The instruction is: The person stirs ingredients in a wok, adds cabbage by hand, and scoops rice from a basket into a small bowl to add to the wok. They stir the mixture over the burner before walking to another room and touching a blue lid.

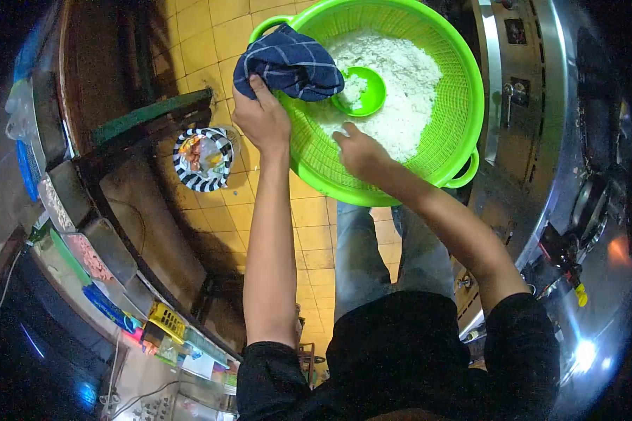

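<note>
A large green basket [475, 91] holds a heap of white, grainy food that looks like rice [407, 84]. Resting in the heap is a small green bowl [373, 92] with some of the white food in it. My left hand [265, 116] grips a bundled dark blue checked cloth [281, 62] at the basket's left rim, its thumb pressed on the fabric. Over the basket's lower middle, just below the small bowl, is my right hand [361, 151]; its fingers are curled, and what they hold, if anything, cannot be made out.
A striped bin [223, 178] with waste inside stands on the yellow tiled floor [240, 210] to the left. A stove [519, 112] lies along the right side. Trays and a yellow calculator-like object [167, 321] line the counter at lower left.
</note>
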The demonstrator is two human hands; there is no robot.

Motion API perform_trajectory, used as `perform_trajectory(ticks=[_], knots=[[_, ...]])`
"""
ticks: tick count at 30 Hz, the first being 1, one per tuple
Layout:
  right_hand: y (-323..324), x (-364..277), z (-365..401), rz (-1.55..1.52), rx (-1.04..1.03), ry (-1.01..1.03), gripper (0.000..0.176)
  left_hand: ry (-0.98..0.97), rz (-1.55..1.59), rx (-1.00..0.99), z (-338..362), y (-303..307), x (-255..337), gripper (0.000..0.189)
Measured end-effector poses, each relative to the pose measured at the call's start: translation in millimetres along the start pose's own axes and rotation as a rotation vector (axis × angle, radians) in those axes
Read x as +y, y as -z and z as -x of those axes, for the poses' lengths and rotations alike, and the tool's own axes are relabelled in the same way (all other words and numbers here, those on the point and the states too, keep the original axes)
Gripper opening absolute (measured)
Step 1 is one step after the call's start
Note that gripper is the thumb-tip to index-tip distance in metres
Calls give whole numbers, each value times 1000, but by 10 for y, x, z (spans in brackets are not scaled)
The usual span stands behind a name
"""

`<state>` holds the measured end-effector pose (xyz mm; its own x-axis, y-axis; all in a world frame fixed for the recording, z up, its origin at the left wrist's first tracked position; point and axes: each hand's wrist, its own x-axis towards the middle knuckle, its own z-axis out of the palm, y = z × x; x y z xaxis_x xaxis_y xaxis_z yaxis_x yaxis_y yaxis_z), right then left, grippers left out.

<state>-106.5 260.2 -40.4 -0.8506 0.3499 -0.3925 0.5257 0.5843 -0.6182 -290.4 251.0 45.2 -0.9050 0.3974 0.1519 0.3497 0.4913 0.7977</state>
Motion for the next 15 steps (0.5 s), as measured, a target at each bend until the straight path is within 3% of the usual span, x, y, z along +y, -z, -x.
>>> perform_trajectory(ticks=[4,5,10,13,15], knots=[[553,-107,183,318,-135,-37,41,-8,0,-4,2,11,19,29],[532,-2,233,388,-75,55,37,33,6,-10,4,10,32,28],[538,86,391,387,97,141,30,5,-58,2,-10,3,-6,26],[524,137,470,339,284,221,15,-13,-42,-7,-12,7,5,25],[621,69,580,375,193,129,13,3,-32,-6,-3,4,14,25]])
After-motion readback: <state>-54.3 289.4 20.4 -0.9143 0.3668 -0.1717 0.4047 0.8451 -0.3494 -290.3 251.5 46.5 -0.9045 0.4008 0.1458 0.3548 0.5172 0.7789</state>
